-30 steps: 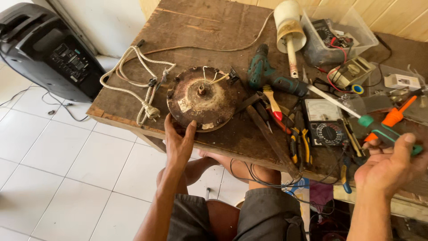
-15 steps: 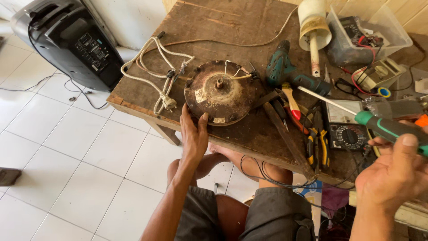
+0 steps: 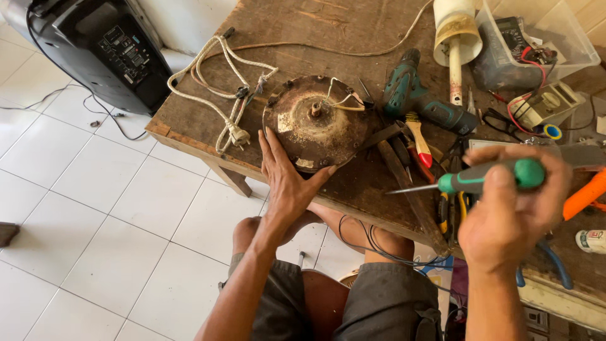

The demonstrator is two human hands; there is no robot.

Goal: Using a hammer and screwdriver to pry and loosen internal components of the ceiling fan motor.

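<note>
A round, rusty fan motor (image 3: pixel 315 123) with pale wires on top lies on the wooden table (image 3: pixel 303 31). My left hand (image 3: pixel 285 177) rests flat against the motor's near edge, fingers spread. My right hand (image 3: pixel 508 205) is raised over the table's right side and grips a green-handled screwdriver (image 3: pixel 470 182). Its metal tip points left toward the motor and stops well short of it.
A white cord with a plug (image 3: pixel 224 95) lies left of the motor. A teal drill (image 3: pixel 420 98), pliers and brushes (image 3: pixel 420 142), a clear bin (image 3: pixel 536 38), a white tube (image 3: pixel 454 38) and an orange tool (image 3: pixel 584 196) crowd the right. A black speaker (image 3: pixel 101 47) stands on the tiled floor.
My right hand has lifted the green screwdriver and swung it left toward the motor. My left hand has slid up onto the motor's near edge. The view has moved closer.
</note>
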